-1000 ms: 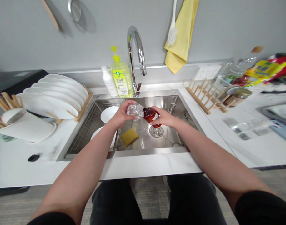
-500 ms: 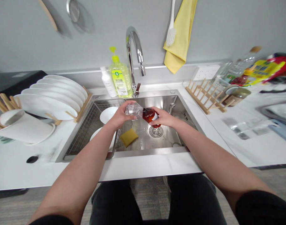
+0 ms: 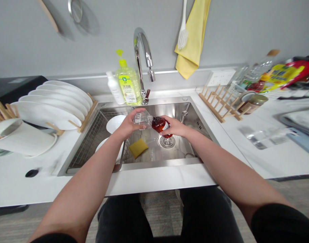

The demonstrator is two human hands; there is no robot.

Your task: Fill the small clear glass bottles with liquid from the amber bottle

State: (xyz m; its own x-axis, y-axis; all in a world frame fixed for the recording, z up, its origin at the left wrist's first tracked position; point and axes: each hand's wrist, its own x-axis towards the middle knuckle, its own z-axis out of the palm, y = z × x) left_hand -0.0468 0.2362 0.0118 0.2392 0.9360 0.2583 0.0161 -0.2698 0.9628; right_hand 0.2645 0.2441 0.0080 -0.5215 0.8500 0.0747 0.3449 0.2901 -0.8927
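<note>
Left hand (image 3: pixel 128 125): fingers hold a clear container (image 3: pixel 142 118).
Right hand (image 3: pixel 174 127): fingers wrap a tilted amber bottle (image 3: pixel 159 125).
Bottle neck (image 3: pixel 154 119): at the clear container, between both hands' fingers.
Yellow sponge (image 3: pixel 138 148): in the sink (image 3: pixel 159 164), nearer the person than the left fingers.

"What's the wall like?"
"Plain grey wall (image 3: pixel 106 40), with a pale ledge (image 3: pixel 166 72) running low along it and a white socket panel (image 3: pixel 221 77) toward the right."
"And below?"
"A white, faintly veined counter (image 3: pixel 159 180) with a steel sink (image 3: pixel 159 165) set into it."
"Floor?"
"Streaky grey floor (image 3: pixel 15 222). The light is soft, with blurred shadows on the wall."
</note>
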